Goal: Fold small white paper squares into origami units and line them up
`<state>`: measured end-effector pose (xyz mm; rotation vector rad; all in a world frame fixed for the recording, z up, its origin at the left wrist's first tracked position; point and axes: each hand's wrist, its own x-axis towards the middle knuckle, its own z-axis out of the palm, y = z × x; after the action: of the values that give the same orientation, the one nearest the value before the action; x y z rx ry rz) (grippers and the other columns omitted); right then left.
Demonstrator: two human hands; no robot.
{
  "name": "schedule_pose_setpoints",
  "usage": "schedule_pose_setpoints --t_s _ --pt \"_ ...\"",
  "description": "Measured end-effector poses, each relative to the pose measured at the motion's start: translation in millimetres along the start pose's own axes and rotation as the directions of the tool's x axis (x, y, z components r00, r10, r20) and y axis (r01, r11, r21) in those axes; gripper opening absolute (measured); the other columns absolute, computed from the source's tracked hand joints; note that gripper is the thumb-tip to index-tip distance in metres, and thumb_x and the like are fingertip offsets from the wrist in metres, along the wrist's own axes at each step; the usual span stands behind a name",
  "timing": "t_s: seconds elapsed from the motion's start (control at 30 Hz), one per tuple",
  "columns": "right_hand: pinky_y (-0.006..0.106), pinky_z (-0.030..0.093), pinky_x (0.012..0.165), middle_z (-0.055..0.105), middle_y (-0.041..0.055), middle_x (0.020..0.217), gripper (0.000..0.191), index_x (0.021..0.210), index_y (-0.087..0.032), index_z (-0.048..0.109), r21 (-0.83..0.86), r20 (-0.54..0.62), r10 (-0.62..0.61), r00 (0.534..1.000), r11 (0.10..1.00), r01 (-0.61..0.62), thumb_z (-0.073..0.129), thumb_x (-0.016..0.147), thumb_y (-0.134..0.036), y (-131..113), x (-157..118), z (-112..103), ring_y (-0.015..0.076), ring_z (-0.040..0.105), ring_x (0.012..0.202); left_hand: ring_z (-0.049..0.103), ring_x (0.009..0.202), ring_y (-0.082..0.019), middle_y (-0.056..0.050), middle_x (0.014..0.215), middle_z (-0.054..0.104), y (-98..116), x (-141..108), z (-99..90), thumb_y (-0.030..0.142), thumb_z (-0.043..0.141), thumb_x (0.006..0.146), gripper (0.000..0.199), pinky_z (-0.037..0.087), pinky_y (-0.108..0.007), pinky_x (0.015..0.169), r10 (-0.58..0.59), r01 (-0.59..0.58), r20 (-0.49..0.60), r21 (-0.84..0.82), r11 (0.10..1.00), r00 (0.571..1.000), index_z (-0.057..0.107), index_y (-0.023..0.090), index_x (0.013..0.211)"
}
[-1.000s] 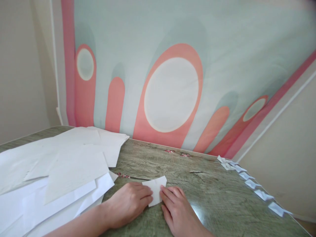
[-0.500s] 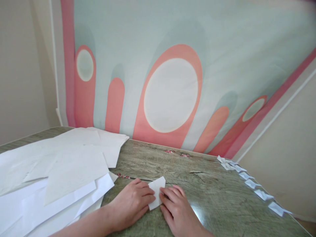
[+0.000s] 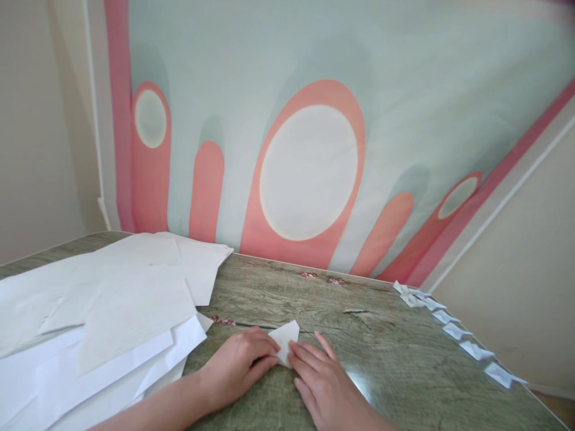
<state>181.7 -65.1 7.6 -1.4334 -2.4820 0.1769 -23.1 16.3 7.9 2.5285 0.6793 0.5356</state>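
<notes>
Kinda slick-looking wood-grain table (image 3: 404, 359), so if the left hand's (image 3: 245, 362) thumb-and-finger pinch slips or the right hand's (image 3: 321, 377) mostly bunched fingertips press unevenly, the small white paper (image 3: 287, 334) between them could skew. Left forearm might drag the loose sheets (image 3: 139, 305) left of those fingers, and one bump could knock off the folded pieces (image 3: 476, 351) beyond the right fingers, near the edge.

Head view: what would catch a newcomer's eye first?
Probably the teal backdrop with coral shapes, filling the space behind the table. Next, loose white sheets spread over the table's left side, and small folded papers lined along its right edge.
</notes>
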Motion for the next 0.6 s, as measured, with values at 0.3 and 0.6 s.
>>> schedule_pose_setpoints --t_s 0.3,0.6 --pt "0.043 0.004 0.114 0.042 0.0023 0.140 0.045 0.138 -0.024 0.035 0.159 0.157 -0.004 0.988 0.987 -0.021 0.036 0.092 -0.021 3 -4 -22 0.0161 0.033 0.130 0.058 0.075 -0.015 -0.002 0.080 0.063 -2 8 7.7 0.024 0.047 0.088 0.023 0.042 -0.023 0.072 -0.160 0.153 -0.070 -0.103 0.983 0.985 0.064 0.018 0.075" --pt "0.042 0.007 0.113 0.032 0.0041 0.146 0.054 0.143 -0.023 0.021 0.177 0.226 -0.066 0.972 0.984 0.025 0.035 0.091 -0.017 8 -8 -33 0.0170 0.028 0.133 0.053 0.068 -0.015 -0.001 0.072 0.058 -2 13 13.7 0.025 0.048 0.084 0.020 0.038 -0.023 0.064 -0.267 0.265 -0.097 -0.037 0.964 0.959 0.056 0.017 0.069"
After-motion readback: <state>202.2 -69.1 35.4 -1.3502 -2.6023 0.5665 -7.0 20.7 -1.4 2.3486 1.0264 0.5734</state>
